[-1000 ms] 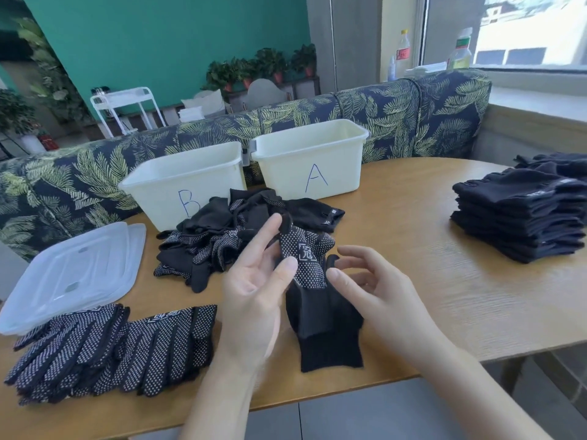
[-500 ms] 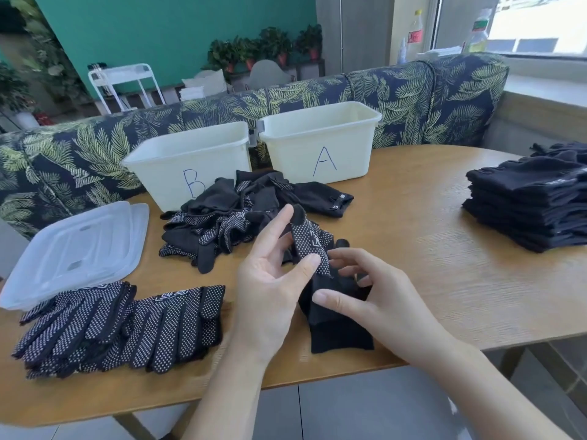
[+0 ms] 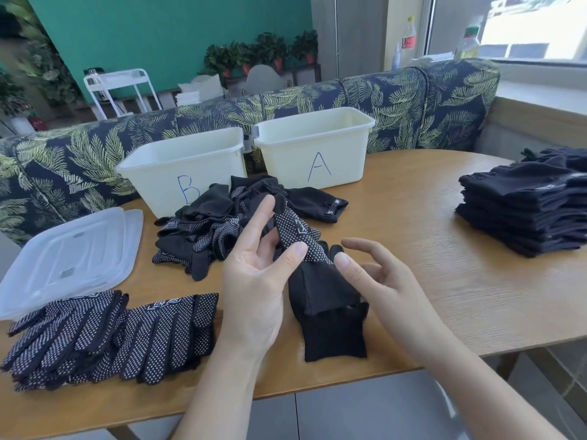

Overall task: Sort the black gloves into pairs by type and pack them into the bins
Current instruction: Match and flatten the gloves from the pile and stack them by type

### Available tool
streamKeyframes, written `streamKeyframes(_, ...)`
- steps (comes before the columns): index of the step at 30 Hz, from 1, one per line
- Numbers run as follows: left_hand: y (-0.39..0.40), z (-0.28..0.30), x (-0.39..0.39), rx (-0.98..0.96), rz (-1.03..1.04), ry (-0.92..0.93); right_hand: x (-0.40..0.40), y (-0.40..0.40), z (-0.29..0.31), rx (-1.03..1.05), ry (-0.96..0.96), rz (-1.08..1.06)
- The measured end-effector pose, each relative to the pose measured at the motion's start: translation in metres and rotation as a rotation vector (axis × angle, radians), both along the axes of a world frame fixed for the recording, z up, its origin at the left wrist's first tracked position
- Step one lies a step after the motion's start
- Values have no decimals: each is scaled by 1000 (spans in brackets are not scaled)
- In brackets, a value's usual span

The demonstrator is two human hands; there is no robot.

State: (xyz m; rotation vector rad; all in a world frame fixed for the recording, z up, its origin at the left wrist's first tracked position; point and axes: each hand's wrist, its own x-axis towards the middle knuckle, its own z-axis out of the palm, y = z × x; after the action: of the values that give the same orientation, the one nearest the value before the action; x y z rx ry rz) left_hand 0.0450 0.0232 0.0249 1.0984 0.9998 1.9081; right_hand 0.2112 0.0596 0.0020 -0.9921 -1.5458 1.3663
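My left hand (image 3: pixel 254 287) pinches a dotted black glove (image 3: pixel 324 290) between thumb and fingers, above the table's front edge. The glove's cuff rests on the table. My right hand (image 3: pixel 387 287) hovers just right of it with loosely curled fingers and grips nothing. A mixed pile of plain and dotted gloves (image 3: pixel 206 230) lies behind, in front of bin B (image 3: pixel 165 173) and bin A (image 3: pixel 317 144). Sorted dotted gloves (image 3: pixel 111 338) lie at the front left. A stack of plain black gloves (image 3: pixel 524 211) sits at the right.
Translucent lids (image 3: pixel 70 252) are stacked at the left of the wooden table (image 3: pixel 413 242). A leaf-patterned sofa (image 3: pixel 413 96) runs behind the bins. Both bins look empty from this angle.
My right hand has come off the glove and moved slightly right, its fingers opening. My left hand keeps its pinch on the dotted glove.
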Motion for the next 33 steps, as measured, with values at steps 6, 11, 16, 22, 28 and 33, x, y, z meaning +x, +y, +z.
streamKeyframes(6, 2, -4, 2, -24, 3, 35, -2, 6, -1, -248, 327, 83)
streamKeyframes(11, 0, -9, 4, -63, 34, 128, -2, 9, 3, -286, 408, 178)
streamKeyframes(16, 0, -14, 3, -109, 77, 228, -1, 14, 1, -174, 369, 114)
streamKeyframes(22, -2, -17, 5, -197, 26, 323, 0, 19, 2, -103, 379, 70)
streamKeyframes(28, -4, -18, 8, -287, -11, 433, 1, 23, 5, -84, 388, 18)
streamKeyframes(33, -6, -25, 7, -332, 138, 571, 0, 26, 6, -74, 403, 16)
